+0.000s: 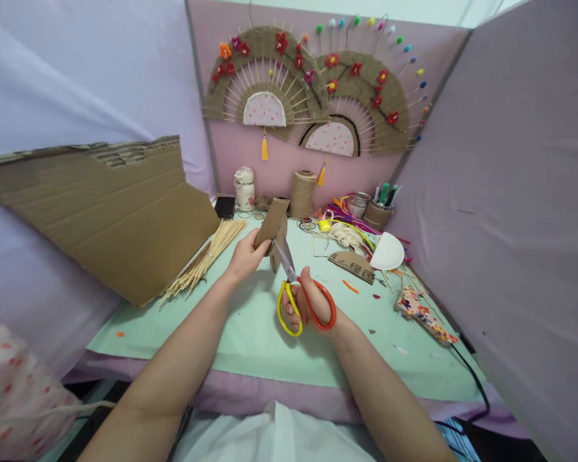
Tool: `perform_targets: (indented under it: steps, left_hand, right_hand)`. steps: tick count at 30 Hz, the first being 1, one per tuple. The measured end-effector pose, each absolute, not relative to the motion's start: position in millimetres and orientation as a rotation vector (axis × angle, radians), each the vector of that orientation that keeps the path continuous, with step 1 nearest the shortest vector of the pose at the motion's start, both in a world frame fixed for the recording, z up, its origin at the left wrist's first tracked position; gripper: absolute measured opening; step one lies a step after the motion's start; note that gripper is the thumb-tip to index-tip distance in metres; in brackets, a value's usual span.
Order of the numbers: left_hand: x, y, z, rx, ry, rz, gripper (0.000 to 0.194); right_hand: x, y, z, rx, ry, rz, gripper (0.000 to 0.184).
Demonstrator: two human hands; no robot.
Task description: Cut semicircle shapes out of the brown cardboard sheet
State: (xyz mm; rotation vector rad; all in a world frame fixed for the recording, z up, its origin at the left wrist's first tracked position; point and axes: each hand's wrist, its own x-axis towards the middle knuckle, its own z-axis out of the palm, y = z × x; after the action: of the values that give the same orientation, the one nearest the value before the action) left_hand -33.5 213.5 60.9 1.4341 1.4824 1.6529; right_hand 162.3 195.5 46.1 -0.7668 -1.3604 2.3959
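Observation:
My left hand (248,255) grips a piece of brown cardboard (272,221) above the middle of the table, its fingers closed round the lower edge. My right hand (309,301) holds a pair of scissors (288,263) with one yellow and one red-orange handle loop. The thumb is through the red-orange loop and fingers are in the yellow one. The blades point up and away, against the cardboard's right edge near my left thumb. How far they are into the cardboard I cannot make out.
A large cardboard sheet (91,218) leans at the left by a bundle of thin sticks (207,260). Behind stand a twine spool (303,194), a white bottle (245,189) and a pen holder (378,215). On the right lie a cardboard half-circle (351,265) and a flower-patterned glue gun (424,314) with a cord.

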Motion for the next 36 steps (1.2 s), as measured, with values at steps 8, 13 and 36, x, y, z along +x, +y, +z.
perform_targets:
  steps: [8, 13, 36]
  left_hand:
    - [-28, 214, 58, 1.583, 1.587, 1.681, 0.012]
    - [-28, 215, 57, 1.461, 1.599, 1.722, 0.014]
    - [-4, 208, 59, 0.916, 0.994, 1.554, 0.038]
  right_hand:
    - [158, 198, 38, -0.839, -1.322, 2.33, 0.076]
    - [157, 200, 34, -0.826, -1.327, 2.325, 0.075]
    - [157, 200, 29, -0.978, -1.606, 1.688, 0.059]
